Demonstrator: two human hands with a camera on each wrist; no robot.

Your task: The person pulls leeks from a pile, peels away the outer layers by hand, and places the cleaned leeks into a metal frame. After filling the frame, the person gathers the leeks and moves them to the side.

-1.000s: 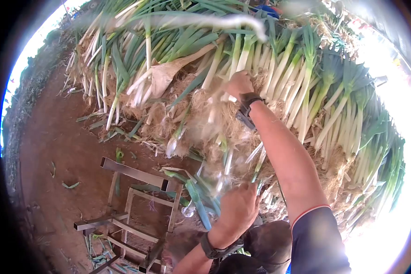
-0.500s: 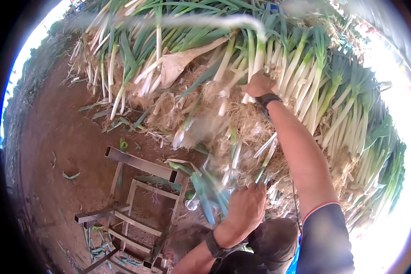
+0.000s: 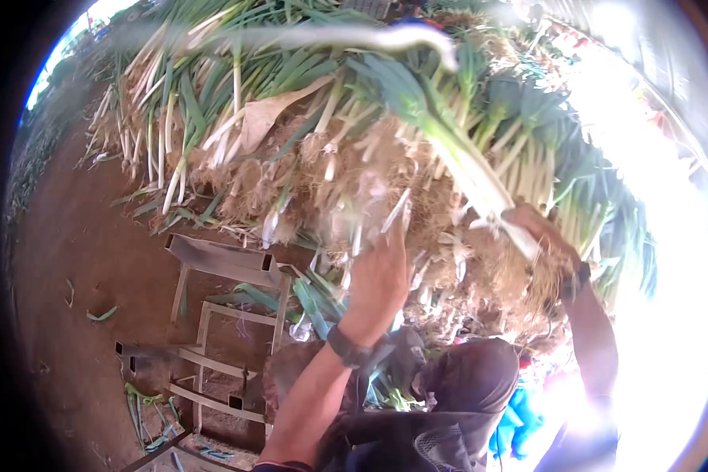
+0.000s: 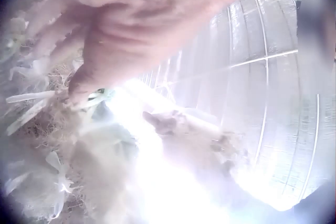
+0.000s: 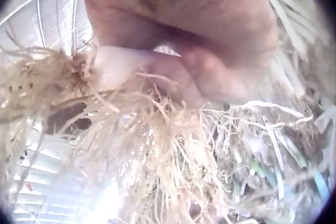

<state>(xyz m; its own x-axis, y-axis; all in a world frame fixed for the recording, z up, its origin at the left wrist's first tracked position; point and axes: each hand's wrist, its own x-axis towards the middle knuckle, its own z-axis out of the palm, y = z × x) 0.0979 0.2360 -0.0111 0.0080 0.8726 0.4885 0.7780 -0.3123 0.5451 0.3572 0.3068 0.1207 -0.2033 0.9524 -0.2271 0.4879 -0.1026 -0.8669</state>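
My right hand (image 3: 544, 230) grips a leek (image 3: 472, 177) by its white lower stem. The leek slants up and left in the head view, its green leaves towards the pile. In the right wrist view, pale hairy roots (image 5: 173, 145) hang below the curled fingers, beside a white stem end (image 5: 116, 66). My left hand (image 3: 379, 279) reaches forward over the root ends at the front of the heap, close to a thin white strip (image 3: 397, 209). Its fingers look loosely extended in the left wrist view, where the hand (image 4: 131, 29) shows nothing gripped.
A long heap of leeks (image 3: 236, 79) stretches across the back, roots facing me. A dry tan leaf (image 3: 271, 118) lies on it. A metal frame (image 3: 220, 259) stands on the brown soil (image 3: 94, 252) at left. My knee (image 3: 472, 370) is just below the heap.
My right hand has drawn a leek out of the heap and swung it right and towards me. My left hand has moved up and left and straightened its fingers. The head view has shifted.
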